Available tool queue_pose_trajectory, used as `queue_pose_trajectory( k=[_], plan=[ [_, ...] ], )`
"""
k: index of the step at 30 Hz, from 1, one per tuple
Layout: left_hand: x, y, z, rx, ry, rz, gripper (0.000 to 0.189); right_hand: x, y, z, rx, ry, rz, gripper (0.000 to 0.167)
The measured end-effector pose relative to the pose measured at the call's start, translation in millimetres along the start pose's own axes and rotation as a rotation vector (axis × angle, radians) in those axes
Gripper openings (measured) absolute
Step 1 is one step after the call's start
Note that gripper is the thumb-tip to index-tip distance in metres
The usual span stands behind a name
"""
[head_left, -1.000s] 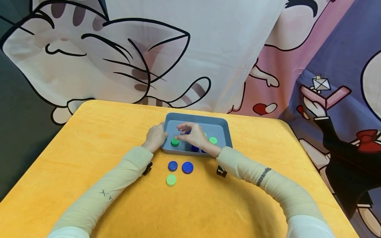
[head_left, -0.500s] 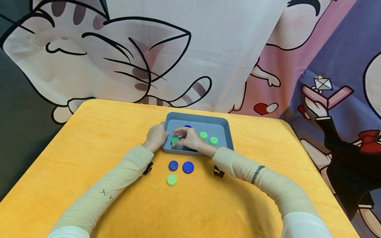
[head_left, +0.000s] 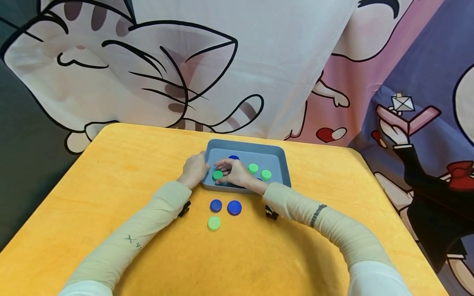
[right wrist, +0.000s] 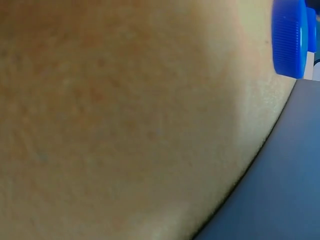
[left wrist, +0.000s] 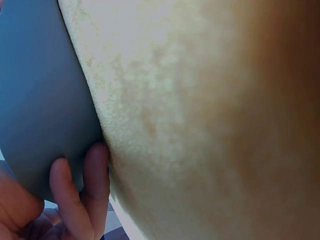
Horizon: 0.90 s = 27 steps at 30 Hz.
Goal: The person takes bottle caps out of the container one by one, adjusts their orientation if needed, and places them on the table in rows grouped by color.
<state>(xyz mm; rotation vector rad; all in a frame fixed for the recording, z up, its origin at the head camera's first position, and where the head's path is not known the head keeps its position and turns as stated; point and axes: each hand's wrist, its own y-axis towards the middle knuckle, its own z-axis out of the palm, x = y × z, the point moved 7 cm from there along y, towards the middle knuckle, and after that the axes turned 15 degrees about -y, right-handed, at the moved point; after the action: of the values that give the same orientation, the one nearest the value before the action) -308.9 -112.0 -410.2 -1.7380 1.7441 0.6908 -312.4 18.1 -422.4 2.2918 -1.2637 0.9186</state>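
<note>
A blue-grey tray stands on the yellow table. My left hand grips its left wall; the left wrist view shows fingers against the outside of the tray. Inside the tray, my right hand has its thumb and fingers spread apart right beside a dark green bottle cap. Light green caps lie to the right of that hand, and a blue cap shows beyond its fingers. Part of another blue cap is hidden behind the right wrist.
Two blue caps and a light green cap lie on the yellow table in front of the tray. In the right wrist view, ridged blue caps appear near the tray's outer wall. A cartoon-print cloth hangs behind the table.
My right hand has moved slightly left and down toward the dark green cap, uncovering light green caps and the far blue cap. The left hand stays on the tray.
</note>
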Motion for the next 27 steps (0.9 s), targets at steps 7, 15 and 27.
queue_pose_trajectory(
  k=[7, 15, 27],
  plan=[
    [-0.8, -0.2, -0.1, 0.004, 0.0, 0.0, 0.037, 0.3, -1.0, 1.7, 0.02, -0.059, -0.031, 0.046],
    [-0.6, -0.3, 1.0, 0.013, 0.005, 0.001, 0.041, -0.4, -2.3, 3.6, 0.05, -0.112, -0.011, 0.041],
    [-0.8, -0.9, 1.0, 0.013, -0.001, -0.002, 0.04, 1.2, -3.1, 1.9, 0.036, -0.103, -0.021, 0.04]
  ],
)
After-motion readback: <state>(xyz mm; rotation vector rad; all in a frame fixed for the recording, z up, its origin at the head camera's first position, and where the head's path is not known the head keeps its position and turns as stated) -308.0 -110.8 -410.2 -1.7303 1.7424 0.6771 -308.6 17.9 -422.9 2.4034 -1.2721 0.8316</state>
